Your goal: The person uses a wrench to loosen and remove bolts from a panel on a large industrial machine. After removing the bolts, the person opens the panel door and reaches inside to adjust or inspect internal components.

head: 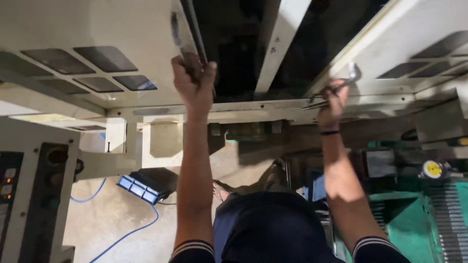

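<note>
A cream machine frame point(122, 44) with dark slotted openings is seen on the left, and a matching panel point(414, 53) on the right; between them a dark opening is crossed by a pale bar point(280, 44). A horizontal cream rail point(253, 109) with small bolts is seen just below the hands. Lower left, a control cabinet point(34, 195) is seen beside a blue cable point(122, 236) trailing over the concrete floor point(112, 209). At the right, a green machine body point(414, 219) and a yellow-faced dial gauge point(432, 169) are seen. The way to the opening is not blocked.

The left hand point(194, 80) is closed tightly around the edge of a dark metal strip point(187, 29) at the frame's border. The right hand point(334, 100) is closed on a wrench point(334, 90), whose shaft is laid against the rail and whose head is raised toward the panel. A dark band point(329, 132) is worn on the right wrist.
</note>
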